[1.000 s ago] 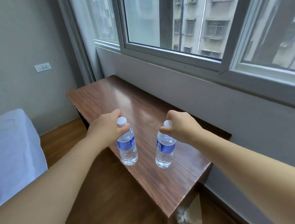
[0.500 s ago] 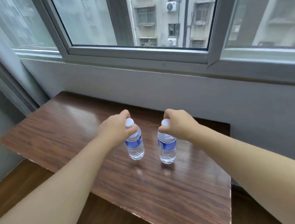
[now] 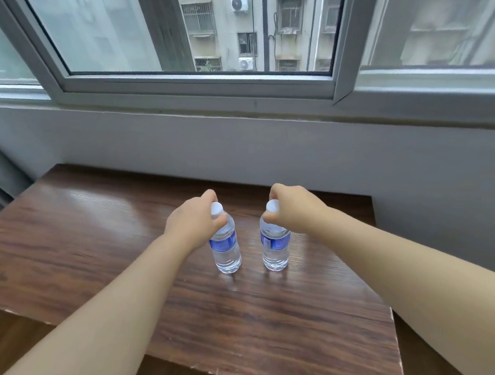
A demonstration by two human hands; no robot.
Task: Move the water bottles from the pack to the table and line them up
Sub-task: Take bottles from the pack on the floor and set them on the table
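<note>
On table (image 3: 96, 243), two bottles (image 3: 226, 248) (upright), hands (image 3: 194, 224) gripping caps

Both water bottles, the left bottle (image 3: 226, 248) and the right bottle (image 3: 275, 245), wear blue labels at mid-frame, their print too blurred to read.

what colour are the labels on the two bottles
Blue, on both the left bottle and right bottle; clearest in the head view.

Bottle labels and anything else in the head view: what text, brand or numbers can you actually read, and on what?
Left bottle, blue label: white print, too blurred to read.
Right bottle, blue label: white print, too blurred to read.
Caps, table, window frame: no text seen.
</note>
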